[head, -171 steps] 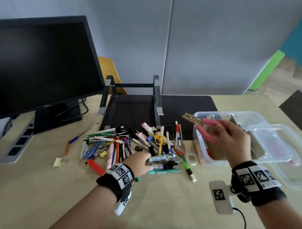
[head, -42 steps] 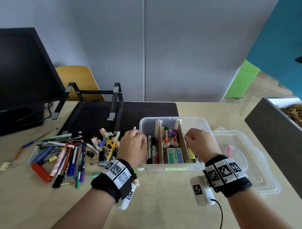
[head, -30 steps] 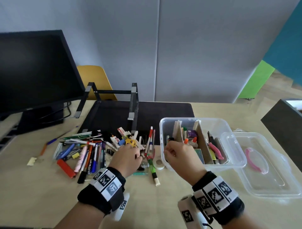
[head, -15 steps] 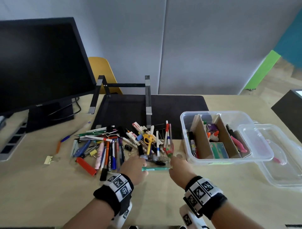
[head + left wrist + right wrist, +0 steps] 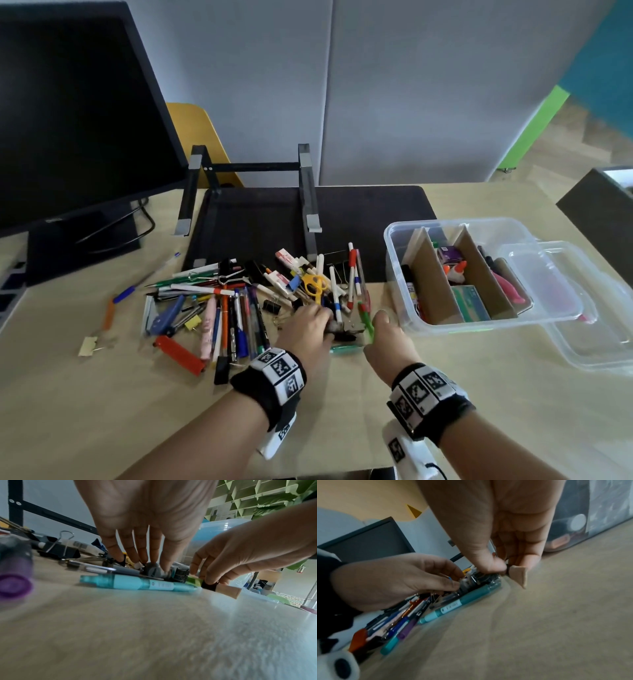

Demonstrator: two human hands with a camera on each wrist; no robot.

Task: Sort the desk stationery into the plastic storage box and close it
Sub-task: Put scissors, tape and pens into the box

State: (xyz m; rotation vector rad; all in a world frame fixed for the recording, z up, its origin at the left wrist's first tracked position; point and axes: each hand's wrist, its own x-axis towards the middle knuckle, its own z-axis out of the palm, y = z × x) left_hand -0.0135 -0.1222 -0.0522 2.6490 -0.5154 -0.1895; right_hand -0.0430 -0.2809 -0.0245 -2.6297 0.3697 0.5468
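A heap of pens, markers, clips and yellow scissors (image 5: 313, 286) lies mid-desk. My left hand (image 5: 325, 318) reaches into its near right edge, and its thumb and fingers (image 5: 118, 553) close on a grey-ended marker (image 5: 153, 570). Just right of it, my right hand (image 5: 505, 566) pinches the black-and-beige end of a green marker (image 5: 364, 318). A teal pen (image 5: 137, 583) lies in front of both hands. The clear plastic storage box (image 5: 388, 240) stands open at right, with cardboard dividers and several items inside.
The clear lid (image 5: 603, 329) lies right of the box, and a clear inner tray (image 5: 548, 287) rests across the box's right side. A monitor (image 5: 68, 120) and a black laptop stand (image 5: 308, 192) are behind the heap. A red cutter (image 5: 178, 354) lies at left.
Both hands came back from the box to the heap's near right edge. My left hand now has its fingers on the dark markers, and my right hand has taken hold of the green marker.
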